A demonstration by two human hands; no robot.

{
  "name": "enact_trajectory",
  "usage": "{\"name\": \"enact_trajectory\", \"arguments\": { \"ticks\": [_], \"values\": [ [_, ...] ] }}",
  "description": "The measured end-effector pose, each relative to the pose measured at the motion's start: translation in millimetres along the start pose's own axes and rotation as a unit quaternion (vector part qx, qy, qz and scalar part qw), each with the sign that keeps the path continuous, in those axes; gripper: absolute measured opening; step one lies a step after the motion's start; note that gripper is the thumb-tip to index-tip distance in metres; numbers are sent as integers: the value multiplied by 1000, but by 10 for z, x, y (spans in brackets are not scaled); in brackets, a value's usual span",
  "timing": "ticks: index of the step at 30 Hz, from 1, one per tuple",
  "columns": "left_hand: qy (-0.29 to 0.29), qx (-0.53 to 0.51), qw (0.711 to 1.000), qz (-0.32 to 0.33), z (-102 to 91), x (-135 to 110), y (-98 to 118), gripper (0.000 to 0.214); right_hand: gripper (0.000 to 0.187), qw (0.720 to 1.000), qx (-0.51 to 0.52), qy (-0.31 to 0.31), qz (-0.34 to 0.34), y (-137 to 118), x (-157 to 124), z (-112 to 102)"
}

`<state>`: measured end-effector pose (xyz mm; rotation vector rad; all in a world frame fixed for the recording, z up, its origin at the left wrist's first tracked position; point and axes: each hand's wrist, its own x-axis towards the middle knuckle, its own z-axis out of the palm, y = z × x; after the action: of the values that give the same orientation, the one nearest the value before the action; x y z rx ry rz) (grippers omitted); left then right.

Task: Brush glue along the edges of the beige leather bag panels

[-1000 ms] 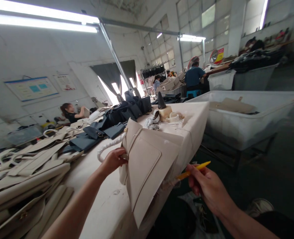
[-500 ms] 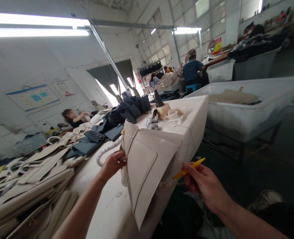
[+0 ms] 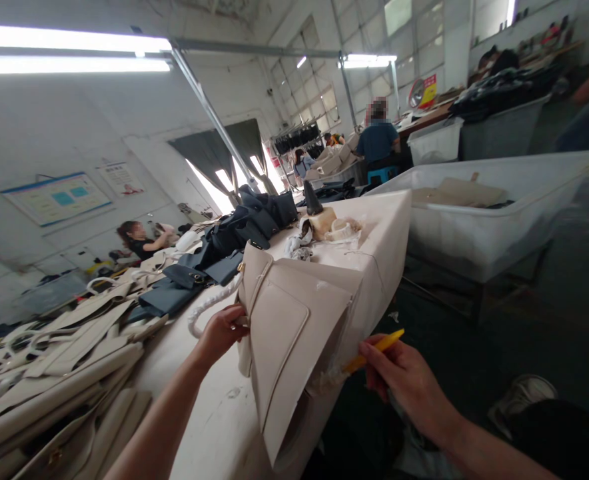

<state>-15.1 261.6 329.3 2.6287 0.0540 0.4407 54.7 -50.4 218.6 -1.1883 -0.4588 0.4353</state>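
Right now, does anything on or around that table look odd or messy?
Yes, the pale table's far end looks untidy: a crumpled wad lies beside a yellowish block, and what looks like a loose thread trails over the edge. The beige handbag in the left hand shows no clear damage.

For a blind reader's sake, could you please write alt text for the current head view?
A person's left hand grips a beige bag over a pale table; the right hand holds a yellow tool near the bag's open edge. Dark bags lie beyond it, more beige pieces at left.
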Motion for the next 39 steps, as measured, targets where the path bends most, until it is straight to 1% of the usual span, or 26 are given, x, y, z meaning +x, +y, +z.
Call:
{"name": "enact_trajectory", "arguments": {
  "ticks": [3, 5, 7, 8, 10, 13, 15, 17, 19, 20, 21, 22, 23, 24, 25, 27, 28, 29, 30, 31, 33, 35, 36, 37, 39],
  "values": [
    [1, -11, 1000, 4, 4, -3, -3, 10, 46, 996, -65, 45, -44, 5, 95, -157],
    [4, -11, 1000, 8, 5, -7, -2, 13, 47, 987, -119, 79, -71, -33, 157, -272],
    [12, -6, 1000, 11, 3, -11, -3, 9, 49, 977, -166, 102, -89, -74, 186, -339],
    [17, -3, 1000, 14, 1, -12, -5, 5, 49, 974, -177, 102, -93, -87, 182, -346],
    [25, 3, 1000, 17, -2, -14, -13, 1, 49, 979, -164, 83, -85, -95, 139, -308],
    [23, 5, 1000, 14, 1, -9, -21, 6, 49, 991, -115, 44, -44, -82, 1, -184],
    [17, 0, 1000, 8, 10, 7, -24, 11, 47, 994, -98, 40, -42, -92, -120, -109],
    [7, -8, 1000, 3, 17, 35, -31, 15, 41, 991, -108, 43, -70, -134, -252, -56],
    [-4, -17, 1000, 0, 18, 66, -41, 19, 32, 982, -144, 54, -107, -194, -383, -16],
    [-9, -21, 1000, -1, 16, 80, -45, 20, 27, 976, -163, 52, -135, -221, -442, 2],
    [-14, -24, 1000, 0, 12, 90, -47, 21, 22, 967, -184, 34, -173, -243, -494, 22],
    [-18, -25, 1000, 2, 6, 97, -49, 22, 17, 953, -209, 10, -221, -256, -535, 43],
    [-19, -24, 1000, 5, -2, 99, -50, 23, 13, 929, -243, -17, -278, -261, -563, 66],
    [-18, -20, 1000, 11, -13, 97, -50, 23, 12, 898, -280, -36, -338, -259, -576, 91],
    [-15, -13, 1000, 18, -27, 90, -50, 22, 12, 860, -318, -42, -397, -253, -577, 119],
    [-1, 7, 999, 35, -64, 66, -52, 20, 14, 782, -377, -24, -496, -236, -547, 180],
    [8, 19, 999, 43, -86, 48, -54, 20, 15, 752, -392, -17, -530, -228, -525, 212],
    [15, 30, 998, 51, -109, 27, -57, 19, 15, 731, -398, -18, -554, -221, -503, 242],
    [21, 40, 997, 57, -131, 3, -60, 19, 16, 720, -403, -24, -564, -214, -484, 268],
    [26, 48, 997, 61, -152, -21, -63, 19, 16, 716, -407, -30, -566, -205, -469, 288],
    [33, 59, 996, 66, -184, -67, -71, 19, 15, 717, -411, -36, -561, -179, -456, 300],
    [39, 65, 995, 68, -202, -100, -80, 19, 15, 722, -410, -32, -556, -146, -460, 264],
    [42, 68, 994, 69, -206, -110, -85, 19, 16, 732, -409, -30, -544, -134, -467, 227],
    [44, 71, 994, 69, -206, -113, -88, 20, 16, 749, -403, -29, -524, -128, -475, 180],
    [48, 76, 993, 70, -200, -107, -91, 21, 15, 800, -384, -34, -460, -142, -497, 70]
  ]
}}
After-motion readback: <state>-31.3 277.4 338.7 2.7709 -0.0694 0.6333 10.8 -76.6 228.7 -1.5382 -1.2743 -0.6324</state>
